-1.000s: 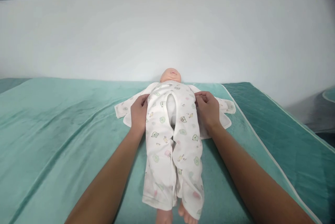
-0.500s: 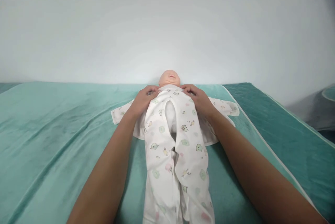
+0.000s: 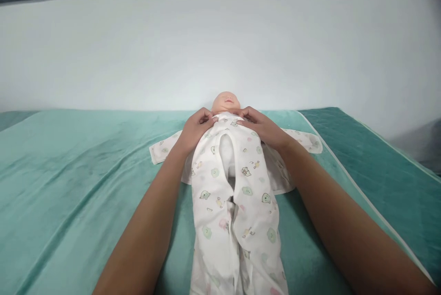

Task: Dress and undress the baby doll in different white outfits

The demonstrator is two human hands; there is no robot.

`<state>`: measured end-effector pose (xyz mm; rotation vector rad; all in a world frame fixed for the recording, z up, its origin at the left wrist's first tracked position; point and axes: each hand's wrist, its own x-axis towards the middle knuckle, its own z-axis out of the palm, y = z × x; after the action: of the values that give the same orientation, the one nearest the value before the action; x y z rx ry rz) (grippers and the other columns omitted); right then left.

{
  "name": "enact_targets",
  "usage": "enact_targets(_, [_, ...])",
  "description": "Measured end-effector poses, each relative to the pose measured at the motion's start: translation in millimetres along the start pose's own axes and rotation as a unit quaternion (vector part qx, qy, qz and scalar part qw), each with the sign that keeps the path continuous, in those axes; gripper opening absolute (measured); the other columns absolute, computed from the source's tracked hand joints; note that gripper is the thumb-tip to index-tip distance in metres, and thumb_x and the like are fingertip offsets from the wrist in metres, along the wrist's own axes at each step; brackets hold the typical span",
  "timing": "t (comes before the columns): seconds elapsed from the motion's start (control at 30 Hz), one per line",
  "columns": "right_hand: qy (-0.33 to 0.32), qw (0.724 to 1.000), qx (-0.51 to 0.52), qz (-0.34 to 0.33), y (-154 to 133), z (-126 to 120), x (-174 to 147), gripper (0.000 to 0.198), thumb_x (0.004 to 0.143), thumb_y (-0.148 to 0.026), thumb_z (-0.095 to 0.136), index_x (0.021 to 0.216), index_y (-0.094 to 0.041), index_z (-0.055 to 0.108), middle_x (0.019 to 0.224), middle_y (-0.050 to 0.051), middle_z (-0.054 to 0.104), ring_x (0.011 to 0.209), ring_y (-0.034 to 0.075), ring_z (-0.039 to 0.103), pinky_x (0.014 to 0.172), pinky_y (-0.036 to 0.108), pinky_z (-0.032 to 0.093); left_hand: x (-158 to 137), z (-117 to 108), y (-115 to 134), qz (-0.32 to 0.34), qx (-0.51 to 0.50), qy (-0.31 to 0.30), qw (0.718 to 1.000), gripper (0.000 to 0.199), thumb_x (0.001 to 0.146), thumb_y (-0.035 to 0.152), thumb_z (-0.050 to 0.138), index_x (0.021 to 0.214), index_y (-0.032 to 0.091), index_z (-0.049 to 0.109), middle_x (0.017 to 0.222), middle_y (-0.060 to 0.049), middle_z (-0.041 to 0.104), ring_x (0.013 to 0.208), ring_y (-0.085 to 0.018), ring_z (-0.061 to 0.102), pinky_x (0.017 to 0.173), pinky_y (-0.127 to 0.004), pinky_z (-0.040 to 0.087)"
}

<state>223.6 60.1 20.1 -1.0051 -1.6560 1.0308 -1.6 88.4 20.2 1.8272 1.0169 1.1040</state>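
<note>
A baby doll (image 3: pixel 226 101) lies on its back, head at the far end, dressed in a white printed baby shirt whose sleeve (image 3: pixel 306 141) spreads to the side. White open-crotch baby pants (image 3: pixel 213 180) with a matching animal print cover its front, the legs stretching toward me. My left hand (image 3: pixel 199 126) is closed at the top edge of the pants just below the doll's neck, thumb over the cloth. On the other side of that edge, my right hand (image 3: pixel 257 125) holds the fabric with thumb and bent fingers. The fingertips are partly hidden.
A light green cloth (image 3: pixel 86 184) with wrinkles on its left side covers the surface. To the right lies a darker green cloth (image 3: pixel 379 166) beyond a pale seam. A white wall (image 3: pixel 220 42) stands directly behind the doll's head.
Both thumbs have moved inward over the top of the pants, toward the middle of the chest. The view has tilted and shifted slightly.
</note>
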Motion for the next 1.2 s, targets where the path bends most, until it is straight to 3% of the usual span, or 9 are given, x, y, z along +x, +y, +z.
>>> enact_targets(0.17, [-0.015,1.000,-0.004,0.026,0.3,1.4,6.3,0.027,0.081,-0.049,0.064,0.079,-0.023,0.054,0.107,0.002,0.065,0.106,0.024,0.055,0.087,0.035,0.043,15.8,6.9,-7.0,0.004,0.028,0.048,0.998,0.024,0.082,0.040,0.062,0.073,0.021,0.050,0.067,0.003,0.049,0.066,-0.013,0.044,0.065,-0.025,0.036])
enact_targets(0.37, [0.012,0.998,-0.062,0.024,7.8,-4.3,18.9,0.032,0.081,-0.050,0.062,0.071,-0.023,0.051,0.074,-0.001,0.056,0.072,0.016,0.048,0.065,0.029,0.038,23.2,11.6,-12.6,-0.010,0.072,0.090,0.993,0.021,0.083,0.033,0.059,0.071,0.022,0.046,0.060,0.005,0.042,0.059,-0.012,0.036,0.060,-0.026,0.032])
enact_targets(0.47, [0.038,0.996,-0.083,0.013,12.7,-4.2,26.0,0.030,0.082,-0.048,0.061,0.071,-0.022,0.049,0.069,-0.003,0.048,0.066,0.014,0.042,0.062,0.028,0.033,23.0,13.1,-12.7,-0.022,0.090,0.103,0.990,0.020,0.083,0.030,0.057,0.070,0.022,0.044,0.061,0.005,0.040,0.060,-0.013,0.036,0.061,-0.027,0.032])
enact_targets(0.67, [0.107,0.986,-0.131,0.012,20.6,0.8,32.6,0.028,0.083,-0.043,0.059,0.068,-0.023,0.047,0.072,-0.002,0.051,0.068,0.015,0.044,0.068,0.032,0.035,26.0,15.1,-15.9,-0.042,0.139,0.154,0.977,0.021,0.081,0.022,0.057,0.069,0.022,0.040,0.064,0.005,0.041,0.064,-0.013,0.040,0.066,-0.028,0.034])
enact_targets(0.9, [0.131,0.987,-0.093,-0.005,24.4,6.7,28.4,0.014,0.080,-0.037,0.062,0.081,-0.024,0.064,0.089,0.001,0.068,0.083,0.019,0.059,0.082,0.037,0.045,21.2,15.3,-15.6,-0.039,0.067,0.106,0.991,0.005,0.079,0.024,0.060,0.080,0.020,0.057,0.082,0.000,0.063,0.081,-0.016,0.058,0.080,-0.030,0.044])
enact_targets(1.03, [0.118,0.988,-0.104,-0.005,20.2,7.8,17.8,0.022,0.085,-0.035,0.055,0.095,-0.028,0.073,0.109,0.002,0.071,0.106,0.023,0.061,0.096,0.042,0.043,13.6,14.3,-14.5,-0.026,0.058,0.061,0.996,0.021,0.085,0.027,0.054,0.094,0.023,0.072,0.103,-0.003,0.073,0.100,-0.021,0.063,0.092,-0.034,0.045])
enact_targets(1.2, [0.107,0.990,-0.095,-0.008,15.8,7.8,-0.9,0.029,0.089,-0.034,0.051,0.104,-0.029,0.074,0.119,0.000,0.070,0.116,0.022,0.059,0.104,0.041,0.040,-3.1,8.1,-18.1,-0.008,0.127,0.051,0.991,0.032,0.090,0.029,0.045,0.106,0.026,0.073,0.119,-0.004,0.070,0.114,-0.024,0.059,0.101,-0.037,0.041])
